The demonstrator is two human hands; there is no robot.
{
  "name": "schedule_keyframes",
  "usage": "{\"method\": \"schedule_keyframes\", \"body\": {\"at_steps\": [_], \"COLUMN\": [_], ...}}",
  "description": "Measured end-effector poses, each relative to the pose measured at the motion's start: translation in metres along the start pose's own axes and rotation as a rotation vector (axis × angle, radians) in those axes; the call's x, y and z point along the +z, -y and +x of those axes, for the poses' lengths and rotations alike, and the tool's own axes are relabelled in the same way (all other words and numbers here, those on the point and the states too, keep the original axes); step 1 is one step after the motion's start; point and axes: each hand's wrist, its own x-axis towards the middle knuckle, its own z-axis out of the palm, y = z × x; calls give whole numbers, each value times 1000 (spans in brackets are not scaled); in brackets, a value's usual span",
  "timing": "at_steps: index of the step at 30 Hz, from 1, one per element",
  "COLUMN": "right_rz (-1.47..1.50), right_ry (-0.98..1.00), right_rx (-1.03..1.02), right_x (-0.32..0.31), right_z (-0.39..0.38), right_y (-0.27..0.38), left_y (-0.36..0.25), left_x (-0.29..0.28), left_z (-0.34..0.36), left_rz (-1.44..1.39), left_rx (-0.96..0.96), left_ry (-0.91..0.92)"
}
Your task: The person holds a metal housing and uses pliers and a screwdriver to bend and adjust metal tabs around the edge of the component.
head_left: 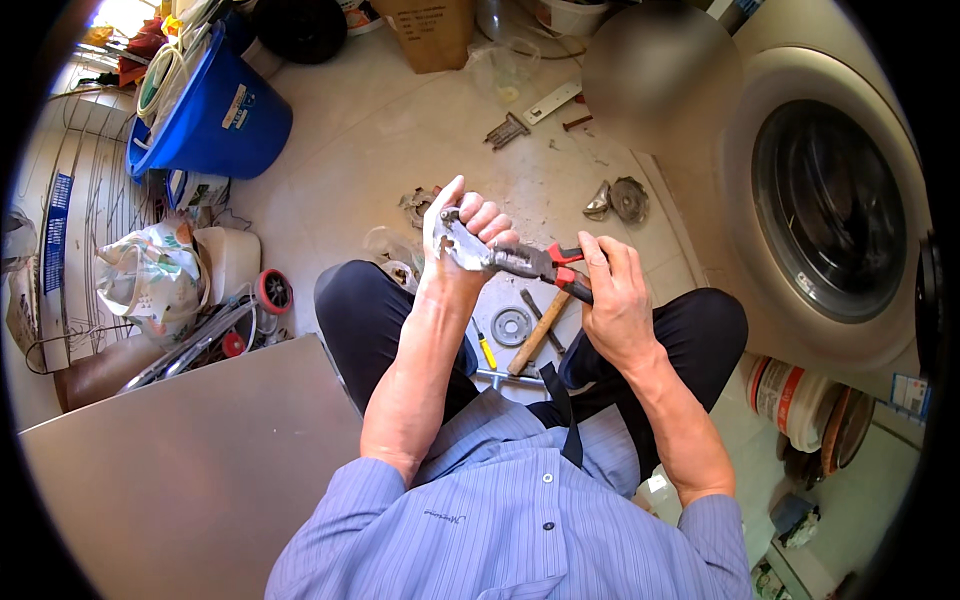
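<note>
In the middle of the head view, my left hand (455, 235) is closed around a bent, worn grey metal piece (450, 240). The jaws of pliers with red and black handles (560, 270) are on that piece, and my right hand (615, 295) grips the handles. On the floor below lie a hammer with a wooden handle (535, 335), a dark bar (545, 320), a yellow screwdriver (485, 350), a round metal disc (510, 326) and a steel T-shaped tool (510, 378).
Washing machine (828, 210) at right; grey panel (180, 470) at lower left; blue bucket (235, 120) and plastic bag (150, 280) at left. Metal parts (630, 200) lie right of my hands, a cardboard box (420, 30) behind, stacked tubs (800, 405) at lower right.
</note>
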Motion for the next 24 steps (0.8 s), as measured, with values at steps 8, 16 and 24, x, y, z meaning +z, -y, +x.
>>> {"method": "schedule_keyframes", "body": {"at_steps": [8,16,24], "right_rz": [-55,-227,11], "right_ry": [-49,-63,22], "right_rx": [-45,-172,-183], "right_x": [4,-1,14], "right_z": [-3,3,1], "right_y": [-5,-6,-16], "left_y": [12,12,17], "left_x": [5,9,10], "left_z": [-1,-7,-10], "left_rz": [70,119,114], "left_rx": [-47,-123,-83], "left_ry": [-63,-16,73]}}
